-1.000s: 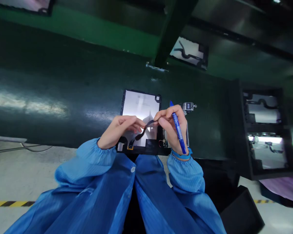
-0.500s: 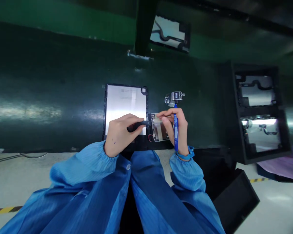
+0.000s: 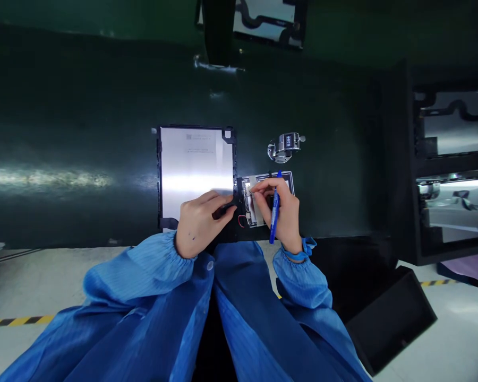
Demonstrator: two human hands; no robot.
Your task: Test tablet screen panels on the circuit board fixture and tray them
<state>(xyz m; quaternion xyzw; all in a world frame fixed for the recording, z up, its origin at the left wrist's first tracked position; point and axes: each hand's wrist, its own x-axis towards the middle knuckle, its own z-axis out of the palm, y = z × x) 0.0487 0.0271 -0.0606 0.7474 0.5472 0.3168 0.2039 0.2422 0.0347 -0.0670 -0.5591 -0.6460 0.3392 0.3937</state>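
A display panel (image 3: 197, 159) with a white back and black frame lies on the dark green bench. At its right edge, my left hand (image 3: 201, 220) is closed, thumb and forefinger pinching a black strip (image 3: 226, 207); its full shape is hidden. Beside the panel is a small circuit board (image 3: 247, 204) with a pale tape band (image 3: 258, 215) across it and a thin red wire. My right hand (image 3: 284, 209) is over this board, thumb and forefinger tips close together at the tape. A blue marker pen (image 3: 275, 209) is tucked in that same hand, pointing away from me.
A metal tally counter (image 3: 283, 147) stands beyond the board. Another panel (image 3: 263, 21) lies at the back near a dark post (image 3: 219, 32). On the right, a black divided tray (image 3: 416, 212) holds panels. Below the bench edge is a black bin (image 3: 394, 318).
My right hand has shifted slightly left over the board, and the pen has tilted. The black strip shows less between my left fingers. The whole view has shifted, with the bench appearing higher.
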